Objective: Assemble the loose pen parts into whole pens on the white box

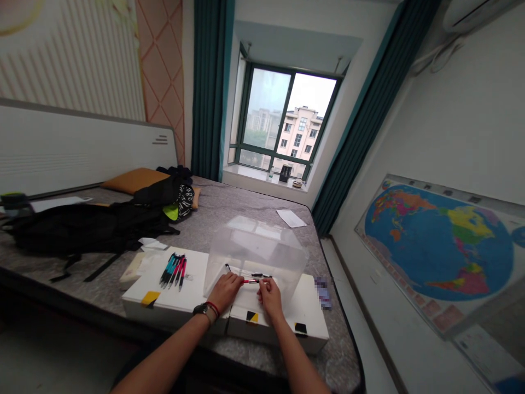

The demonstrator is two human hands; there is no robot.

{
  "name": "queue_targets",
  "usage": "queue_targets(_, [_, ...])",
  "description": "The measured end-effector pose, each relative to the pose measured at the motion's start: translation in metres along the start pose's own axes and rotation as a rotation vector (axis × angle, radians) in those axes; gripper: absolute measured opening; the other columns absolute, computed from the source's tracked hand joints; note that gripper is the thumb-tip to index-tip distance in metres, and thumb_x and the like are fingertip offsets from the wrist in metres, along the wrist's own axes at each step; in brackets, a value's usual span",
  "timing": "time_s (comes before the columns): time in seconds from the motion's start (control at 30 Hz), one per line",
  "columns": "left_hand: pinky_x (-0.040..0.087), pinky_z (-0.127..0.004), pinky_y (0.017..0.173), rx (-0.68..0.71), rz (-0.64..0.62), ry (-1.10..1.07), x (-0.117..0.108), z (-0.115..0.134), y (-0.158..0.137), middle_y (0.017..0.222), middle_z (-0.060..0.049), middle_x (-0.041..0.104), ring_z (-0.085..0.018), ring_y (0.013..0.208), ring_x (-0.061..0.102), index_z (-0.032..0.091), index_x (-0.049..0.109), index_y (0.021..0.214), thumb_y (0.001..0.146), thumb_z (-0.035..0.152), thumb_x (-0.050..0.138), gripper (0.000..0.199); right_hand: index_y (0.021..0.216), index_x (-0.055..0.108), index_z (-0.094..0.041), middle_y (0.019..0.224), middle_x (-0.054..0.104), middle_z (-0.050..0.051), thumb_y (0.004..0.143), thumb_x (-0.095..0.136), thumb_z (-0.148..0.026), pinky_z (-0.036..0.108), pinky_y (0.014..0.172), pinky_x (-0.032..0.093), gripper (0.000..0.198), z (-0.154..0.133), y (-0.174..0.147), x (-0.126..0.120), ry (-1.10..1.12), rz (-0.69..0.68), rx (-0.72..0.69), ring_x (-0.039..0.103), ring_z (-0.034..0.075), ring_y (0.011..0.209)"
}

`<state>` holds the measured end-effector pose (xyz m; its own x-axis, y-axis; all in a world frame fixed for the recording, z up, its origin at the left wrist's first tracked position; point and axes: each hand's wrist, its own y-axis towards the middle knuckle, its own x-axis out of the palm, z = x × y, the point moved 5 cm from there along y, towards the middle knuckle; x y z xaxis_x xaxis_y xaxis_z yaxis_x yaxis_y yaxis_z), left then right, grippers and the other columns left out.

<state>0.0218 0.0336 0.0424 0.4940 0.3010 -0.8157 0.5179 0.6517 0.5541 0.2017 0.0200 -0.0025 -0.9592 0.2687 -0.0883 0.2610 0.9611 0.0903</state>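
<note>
A red pen (251, 281) lies level between my two hands, over the white box top. My left hand (226, 291), with a dark watch and a red band at its wrist, is closed on its left end. The fingers of my right hand (269, 297) pinch its right end. Just beyond it lies a dark pen (261, 275), and a black pen tip (227, 267) sticks out above my left hand. Behind and around them stands a clear plastic bin (256, 246), its opening apparently facing me. To the left, several red, black and teal pens (174, 271) lie in a row.
Two white boxes (164, 298) with yellow and black tape sit on the grey mattress (229, 197). A black backpack (82, 227) and crumpled tissue (152, 244) lie left. A white paper (291, 218) lies beyond the bin; a blurred patterned item (323, 293) is at right.
</note>
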Motion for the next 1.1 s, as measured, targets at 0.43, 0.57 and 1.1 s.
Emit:
queue_targets(0.43, [0.040, -0.034, 0.073, -0.012, 0.001, -0.010, 0.0006, 0.0006, 0.0001, 0.080, -0.005, 0.058, -0.020, 0.082, 0.050, 0.019, 0.059, 0.095, 0.095, 0.025, 0.036, 0.024, 0.123, 0.059, -0.015, 0.069, 0.066, 0.003, 0.077, 0.056, -0.045, 0.023, 0.047, 0.044, 0.055, -0.0011, -0.0034, 0.0003, -0.028, -0.068, -0.038, 0.051, 0.011, 0.048])
queue_targets(0.57, [0.039, -0.034, 0.074, -0.025, -0.012, 0.005, -0.0031, -0.0011, -0.0003, 0.083, -0.006, 0.058, -0.020, 0.083, 0.050, 0.020, 0.059, 0.094, 0.093, 0.020, 0.038, 0.022, 0.122, 0.061, -0.014, 0.064, 0.063, 0.002, 0.078, 0.055, -0.044, 0.024, 0.049, 0.043, 0.053, -0.0048, -0.0037, 0.0017, -0.089, -0.123, -0.034, 0.050, 0.011, 0.047])
queue_targets(1.1, [0.037, -0.034, 0.074, -0.055, 0.025, 0.050, 0.0007, -0.0039, -0.0031, 0.084, -0.006, 0.062, -0.021, 0.085, 0.050, 0.021, 0.058, 0.102, 0.095, 0.025, 0.037, 0.022, 0.102, 0.062, -0.012, 0.058, 0.060, 0.000, 0.076, 0.054, -0.045, 0.021, 0.042, 0.040, 0.043, 0.0025, 0.0021, 0.0003, -0.007, -0.030, 0.014, 0.050, 0.011, 0.044])
